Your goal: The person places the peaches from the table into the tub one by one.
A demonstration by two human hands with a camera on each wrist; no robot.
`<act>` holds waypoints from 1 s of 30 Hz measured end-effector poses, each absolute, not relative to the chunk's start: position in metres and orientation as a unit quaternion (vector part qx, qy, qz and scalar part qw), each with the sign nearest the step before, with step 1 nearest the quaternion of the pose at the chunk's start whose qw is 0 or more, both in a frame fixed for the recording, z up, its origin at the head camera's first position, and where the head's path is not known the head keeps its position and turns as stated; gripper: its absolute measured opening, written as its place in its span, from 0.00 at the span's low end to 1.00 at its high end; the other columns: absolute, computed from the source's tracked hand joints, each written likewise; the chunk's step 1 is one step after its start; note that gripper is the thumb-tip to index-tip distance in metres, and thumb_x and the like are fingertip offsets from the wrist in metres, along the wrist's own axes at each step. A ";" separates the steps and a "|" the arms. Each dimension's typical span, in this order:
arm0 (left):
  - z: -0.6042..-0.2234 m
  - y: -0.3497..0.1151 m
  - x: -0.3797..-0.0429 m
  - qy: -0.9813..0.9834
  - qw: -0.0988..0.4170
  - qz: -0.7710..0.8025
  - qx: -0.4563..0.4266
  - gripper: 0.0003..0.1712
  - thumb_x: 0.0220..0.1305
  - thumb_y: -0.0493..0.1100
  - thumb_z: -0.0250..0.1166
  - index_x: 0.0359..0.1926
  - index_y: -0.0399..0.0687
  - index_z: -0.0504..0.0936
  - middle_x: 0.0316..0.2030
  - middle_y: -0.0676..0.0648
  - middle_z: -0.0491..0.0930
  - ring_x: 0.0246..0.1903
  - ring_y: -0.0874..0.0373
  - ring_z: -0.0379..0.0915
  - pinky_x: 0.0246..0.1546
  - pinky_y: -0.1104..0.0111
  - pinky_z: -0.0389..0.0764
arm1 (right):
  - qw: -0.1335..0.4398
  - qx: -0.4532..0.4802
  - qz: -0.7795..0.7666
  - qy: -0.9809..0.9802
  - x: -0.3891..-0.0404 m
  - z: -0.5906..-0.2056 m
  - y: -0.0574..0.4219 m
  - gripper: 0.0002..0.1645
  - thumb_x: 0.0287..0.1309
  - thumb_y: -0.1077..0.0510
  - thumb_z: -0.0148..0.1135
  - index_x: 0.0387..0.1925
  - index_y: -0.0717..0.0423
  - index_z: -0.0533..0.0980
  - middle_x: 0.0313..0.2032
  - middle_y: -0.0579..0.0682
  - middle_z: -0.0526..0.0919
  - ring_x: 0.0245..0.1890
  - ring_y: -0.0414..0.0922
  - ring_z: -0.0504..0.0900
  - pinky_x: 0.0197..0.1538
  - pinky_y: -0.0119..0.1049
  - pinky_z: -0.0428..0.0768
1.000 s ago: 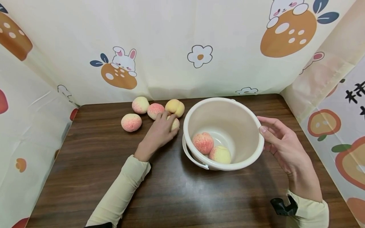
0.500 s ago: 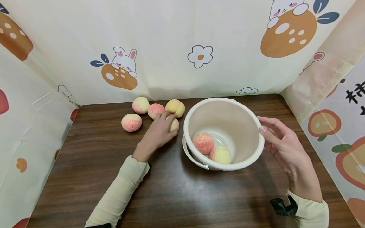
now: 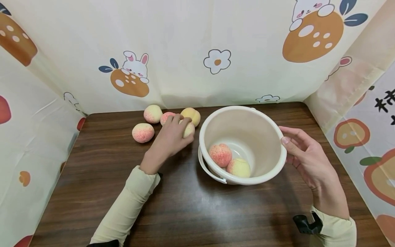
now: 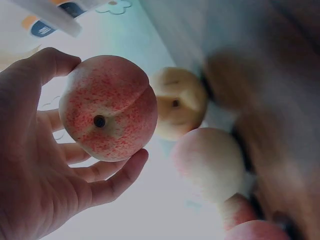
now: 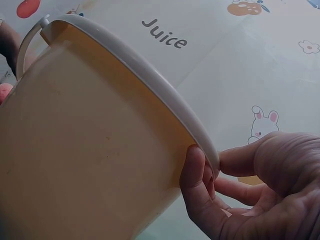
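Observation:
My left hand (image 3: 171,137) curls round a pale peach (image 3: 189,130) just left of the bucket. The left wrist view shows this peach's (image 4: 110,107) red-speckled underside with a dark hole, gripped between thumb and fingers. A cream plastic bucket (image 3: 259,137) stands upright, its handle hanging down on the near left side. At its right rim my right hand (image 3: 308,164) pinches the edge, thumb on one side and fingers on the other, as the right wrist view confirms. Inside the bucket lie a red-speckled peach (image 3: 220,155) and a yellowish peach (image 3: 239,167).
Behind and left of my left hand are a yellow peach (image 3: 192,116), a partly hidden pink peach (image 3: 166,117), and two pale pink-flecked peaches, one at the back (image 3: 152,114) and one nearer (image 3: 143,132). A patterned curtain (image 3: 179,79) borders the dark wooden table (image 3: 191,219).
My left hand has gripped the peach and raised it slightly, now covering more of the pink peach behind. The right hand and the bucket have stayed in place.

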State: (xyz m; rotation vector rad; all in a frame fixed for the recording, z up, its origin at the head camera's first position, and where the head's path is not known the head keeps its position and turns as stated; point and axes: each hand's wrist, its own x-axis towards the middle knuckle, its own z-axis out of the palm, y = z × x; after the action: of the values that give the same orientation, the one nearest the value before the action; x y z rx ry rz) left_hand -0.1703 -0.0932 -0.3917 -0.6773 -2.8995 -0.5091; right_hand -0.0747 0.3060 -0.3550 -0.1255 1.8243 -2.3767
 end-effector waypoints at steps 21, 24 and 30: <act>-0.334 -0.081 -0.174 -0.938 0.158 -0.157 -0.266 0.25 0.64 0.52 0.64 0.61 0.52 0.78 0.56 0.38 0.76 0.56 0.37 0.70 0.54 0.45 0.76 | 0.071 -0.037 -0.788 0.610 -0.075 -0.356 0.306 0.23 0.74 0.71 0.51 0.65 0.57 0.74 0.48 0.49 0.89 0.40 0.41 0.90 0.35 0.37 0.89; -0.325 -0.077 -0.174 -0.932 0.176 -0.163 -0.272 0.24 0.64 0.52 0.64 0.60 0.52 0.79 0.55 0.38 0.76 0.56 0.37 0.70 0.54 0.45 0.77 | 0.071 -0.039 -0.789 0.609 -0.075 -0.355 0.306 0.23 0.74 0.72 0.51 0.65 0.57 0.74 0.47 0.49 0.89 0.40 0.41 0.90 0.35 0.37 0.89; -0.313 -0.067 -0.172 -0.920 0.191 -0.174 -0.295 0.24 0.64 0.52 0.63 0.60 0.51 0.79 0.54 0.38 0.76 0.53 0.38 0.69 0.56 0.48 0.75 | 0.070 -0.039 -0.790 0.608 -0.075 -0.355 0.306 0.23 0.74 0.72 0.51 0.65 0.57 0.74 0.47 0.50 0.89 0.40 0.41 0.90 0.35 0.37 0.89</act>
State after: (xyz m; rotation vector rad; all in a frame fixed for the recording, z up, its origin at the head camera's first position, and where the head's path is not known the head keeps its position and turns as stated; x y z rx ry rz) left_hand -0.1722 -0.0670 -0.3128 -0.8286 -2.5847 -0.4878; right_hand -0.0752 0.3059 -0.3554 -0.1161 1.8284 -2.3767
